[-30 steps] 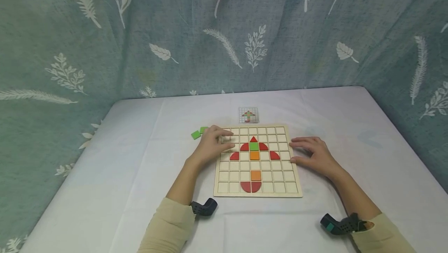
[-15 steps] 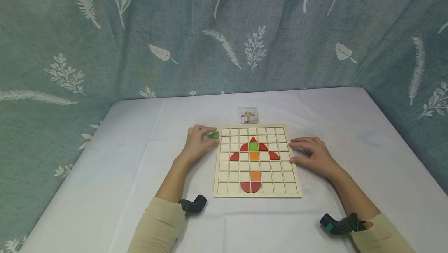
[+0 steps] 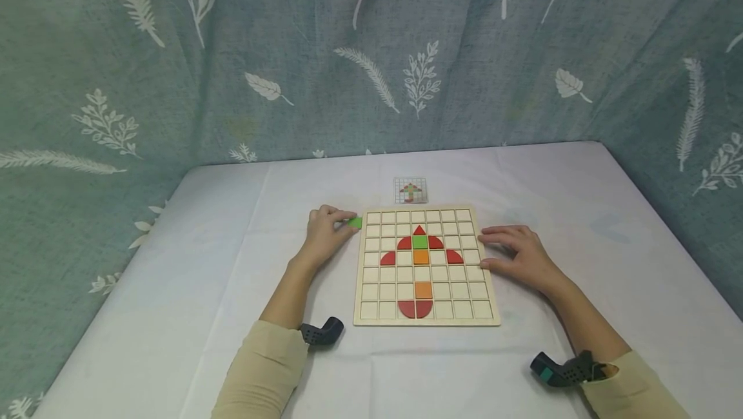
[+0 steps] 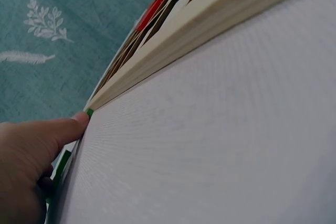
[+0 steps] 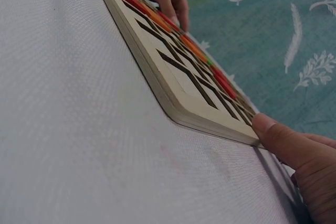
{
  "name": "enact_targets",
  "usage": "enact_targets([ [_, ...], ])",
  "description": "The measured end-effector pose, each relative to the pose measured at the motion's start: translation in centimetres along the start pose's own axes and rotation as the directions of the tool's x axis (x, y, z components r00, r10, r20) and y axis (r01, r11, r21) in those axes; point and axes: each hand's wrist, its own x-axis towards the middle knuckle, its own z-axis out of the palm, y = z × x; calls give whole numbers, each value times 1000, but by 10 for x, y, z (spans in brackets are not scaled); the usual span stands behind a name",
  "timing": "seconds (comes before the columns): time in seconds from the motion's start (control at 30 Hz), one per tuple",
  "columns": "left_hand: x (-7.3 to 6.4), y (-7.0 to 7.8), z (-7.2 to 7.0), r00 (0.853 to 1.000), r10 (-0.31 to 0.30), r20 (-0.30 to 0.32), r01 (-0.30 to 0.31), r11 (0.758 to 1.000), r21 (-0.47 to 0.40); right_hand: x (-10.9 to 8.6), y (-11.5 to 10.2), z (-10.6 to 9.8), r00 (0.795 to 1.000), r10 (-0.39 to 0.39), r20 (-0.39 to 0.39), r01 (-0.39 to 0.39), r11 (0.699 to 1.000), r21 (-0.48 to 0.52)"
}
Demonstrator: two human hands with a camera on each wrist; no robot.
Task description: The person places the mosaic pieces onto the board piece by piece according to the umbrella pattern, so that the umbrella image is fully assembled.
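In the head view, my left hand (image 3: 325,232) is at the upper left corner of a wooden grid board (image 3: 371,316), thumb and forefinger pinching a small green square tile (image 3: 356,222) by the board's edge. The left wrist view shows the thumb tip at that tile and another green tile (image 4: 62,163) beside the fingers. My right hand (image 3: 519,258) rests on the board's right edge with relaxed, spread fingertips and thumb. On the board lie red quarter-round pieces (image 3: 404,243), a red triangle (image 3: 419,230), orange squares (image 3: 420,257) and a green square (image 3: 420,242).
A small clear-looking pattern card (image 3: 410,190) with a similar coloured figure lies just behind the board. White cloth (image 3: 278,264) covers the table, and a leaf-patterned curtain (image 3: 313,97) hangs behind it. Dark wrist cameras (image 3: 322,331) sit on both forearms.
My left hand has moved left from over the board to beside its edge, and its finger and thumb have closed in on the green tile. The right hand stays at the board's edge.
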Motion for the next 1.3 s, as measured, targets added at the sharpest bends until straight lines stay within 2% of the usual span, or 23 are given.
enact_targets([
  [0.3, -4, 1, -3, 999, 28, -14, -29, 1000, -5, 1, 2, 1, 1000, -2, 3, 2, 1000, 11],
  [0.7, -11, 0, -2, 1000, 26, -18, -26, 999, -38, -1, 1, -2, 1000, 23, 20, -22, 1000, -7],
  [1.0, -22, 10, -1, 998, 65, -18, -67, 994, -81, 1, 0, 0, 1000, 0, 8, 0, 1000, 11],
  [1.3, -24, 20, 3, 994, 105, -26, -107, 991, -75, 0, 2, 0, 1000, -8, 0, 8, 1000, 9],
])
